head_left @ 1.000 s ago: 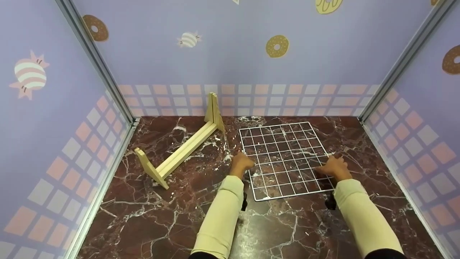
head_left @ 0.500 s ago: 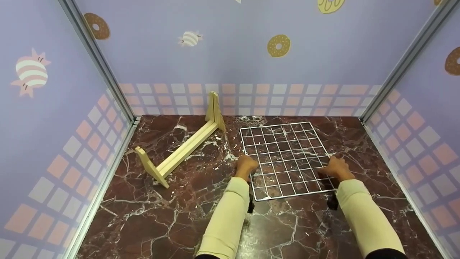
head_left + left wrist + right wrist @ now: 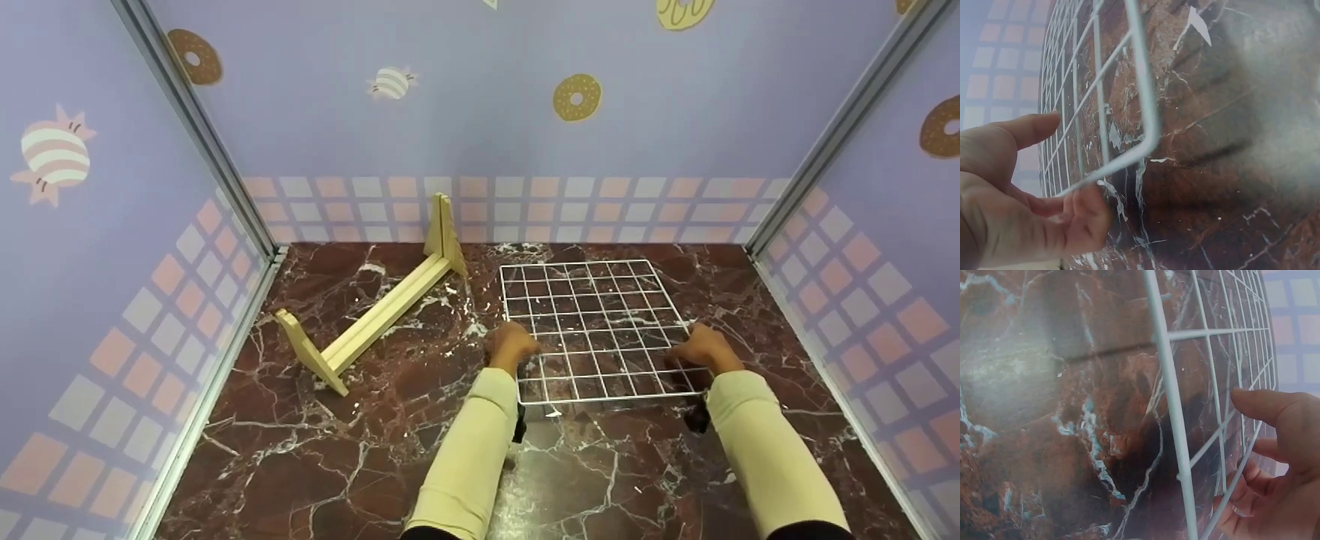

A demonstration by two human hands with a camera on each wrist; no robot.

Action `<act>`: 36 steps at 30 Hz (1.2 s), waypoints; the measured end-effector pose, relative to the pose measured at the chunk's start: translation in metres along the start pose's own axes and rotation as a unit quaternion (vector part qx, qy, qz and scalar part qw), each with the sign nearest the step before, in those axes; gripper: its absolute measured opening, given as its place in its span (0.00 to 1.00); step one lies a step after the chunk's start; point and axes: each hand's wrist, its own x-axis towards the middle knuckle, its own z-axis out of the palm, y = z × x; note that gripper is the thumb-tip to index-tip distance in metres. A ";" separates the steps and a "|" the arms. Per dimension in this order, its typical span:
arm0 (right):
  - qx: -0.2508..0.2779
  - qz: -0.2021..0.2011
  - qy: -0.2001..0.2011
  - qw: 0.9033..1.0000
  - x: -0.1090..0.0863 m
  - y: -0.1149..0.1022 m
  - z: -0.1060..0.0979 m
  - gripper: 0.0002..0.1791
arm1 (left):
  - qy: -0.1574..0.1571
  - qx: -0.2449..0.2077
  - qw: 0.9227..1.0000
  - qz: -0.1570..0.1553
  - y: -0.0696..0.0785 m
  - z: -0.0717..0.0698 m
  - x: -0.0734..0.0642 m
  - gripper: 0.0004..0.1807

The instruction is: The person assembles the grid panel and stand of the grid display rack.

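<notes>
A white wire grid panel (image 3: pixel 592 330) is held between the two hands, its near edge raised a little off the marble-patterned surface. On its left side edge, my left hand (image 3: pixel 513 343) grips the wire, thumb above and fingers curled beneath, as the left wrist view shows. Opposite, my right hand (image 3: pixel 705 349) holds the right side edge, with the thumb (image 3: pixel 1266 405) over the mesh and fingers curled under the rim. To the left of the panel stands a pale wooden stand (image 3: pixel 386 311), two upright end pieces joined by a pair of rails; neither hand touches it.
The dark red marble-patterned surface (image 3: pixel 315 465) carries small white flecks. A lilac back wall (image 3: pixel 480 135) with printed sweets stands behind, and side walls close off left and right. A small white scrap (image 3: pixel 1201 27) lies near the panel's front edge.
My left hand has shifted slightly right onto the panel's left edge. The panel's near edge has lifted off the surface and tilted. The wooden stand has stayed in place.
</notes>
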 end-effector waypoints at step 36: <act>0.096 -0.012 0.046 0.994 0.000 -0.015 0.003 0.45 | 0.072 0.037 0.997 0.011 0.001 -0.023 -0.011 0.50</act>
